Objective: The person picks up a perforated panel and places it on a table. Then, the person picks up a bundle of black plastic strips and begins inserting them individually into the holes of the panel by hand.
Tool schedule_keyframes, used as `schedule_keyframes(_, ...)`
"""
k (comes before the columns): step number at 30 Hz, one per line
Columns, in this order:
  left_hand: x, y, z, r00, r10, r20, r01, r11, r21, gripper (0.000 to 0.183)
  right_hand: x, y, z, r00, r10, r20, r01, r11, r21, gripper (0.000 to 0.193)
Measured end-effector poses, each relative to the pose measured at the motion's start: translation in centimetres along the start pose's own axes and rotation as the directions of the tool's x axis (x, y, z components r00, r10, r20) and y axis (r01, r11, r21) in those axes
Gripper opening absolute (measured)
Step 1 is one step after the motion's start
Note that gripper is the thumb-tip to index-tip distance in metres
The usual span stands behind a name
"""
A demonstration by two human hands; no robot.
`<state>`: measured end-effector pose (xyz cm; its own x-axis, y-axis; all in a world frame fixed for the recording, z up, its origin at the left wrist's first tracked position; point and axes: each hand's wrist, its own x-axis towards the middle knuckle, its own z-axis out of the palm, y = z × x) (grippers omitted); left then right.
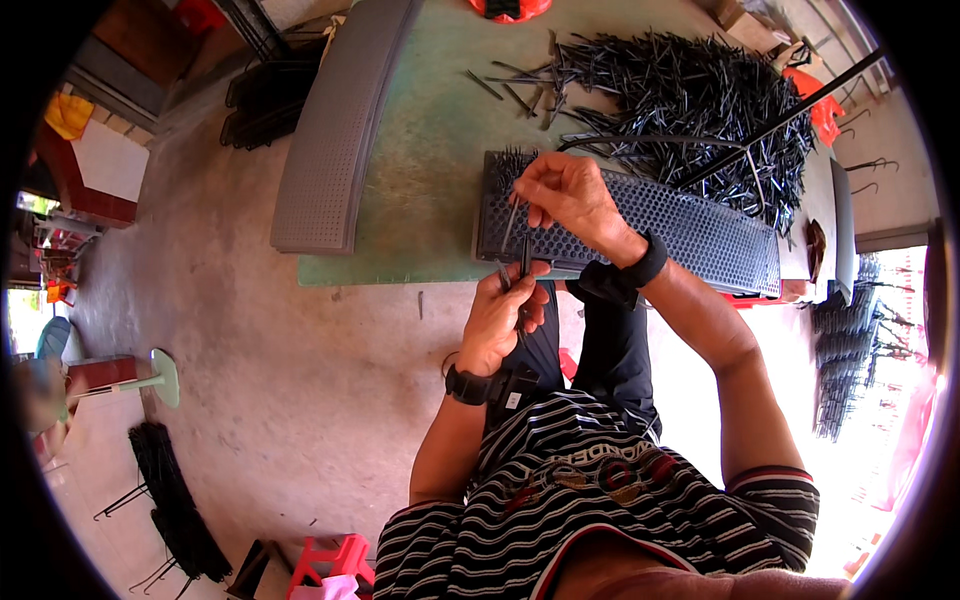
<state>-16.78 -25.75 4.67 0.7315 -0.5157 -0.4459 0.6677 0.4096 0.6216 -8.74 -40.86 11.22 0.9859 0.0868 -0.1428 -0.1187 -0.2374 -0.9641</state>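
My left hand (pixel 492 322), just off the table's near edge, is closed around a few slim black sticks (pixel 526 252) that point up and away from me. Pinched in the fingers of my right hand (pixel 575 200) is a thin dark stick (pixel 511 224), slanting down toward the left hand. The right hand is over the left part of a black tray (pixel 690 228) full of round holes. Upright black pieces (pixel 512 162) fill its far left corner. A large heap of loose black sticks (pixel 690 95) lies behind the tray.
A long grey perforated panel (pixel 325 150) lies along the table's (pixel 430 140) left edge. A black rod (pixel 780 122) slants across the heap. Orange-red bags (pixel 822 108) are at the far right. A red stool (pixel 335 562) and black bundles (pixel 170 490) are on the floor.
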Motion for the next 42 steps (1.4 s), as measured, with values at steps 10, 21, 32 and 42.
schedule_keyframes(10,-0.1,-0.1,-0.3,0.999,0.003,-0.038,-0.004,1.0,-0.025,0.02,0.8,0.5,1.5,0.827,-0.525,-0.2,0.441,0.827,-0.348,0.015)
schedule_keyframes(21,-0.1,0.3,-0.4,0.999,0.01,-0.047,-0.011,1.0,-0.01,0.021,2.0,2.3,1.5,0.724,-0.66,0.201,0.569,0.406,-0.716,0.008)
schedule_keyframes(32,0.6,-0.5,0.3,0.998,0.008,-0.065,-0.002,0.995,0.1,0.019,-2.5,-0.3,1.8,0.954,-0.044,0.295,0.202,0.823,-0.531,0.021)
schedule_keyframes(42,-0.2,0.1,-0.4,0.999,0.003,-0.042,-0.003,1.0,0.005,0.02,0.1,0.0,1.9,0.879,-0.433,-0.197,0.397,0.896,-0.198,0.014)
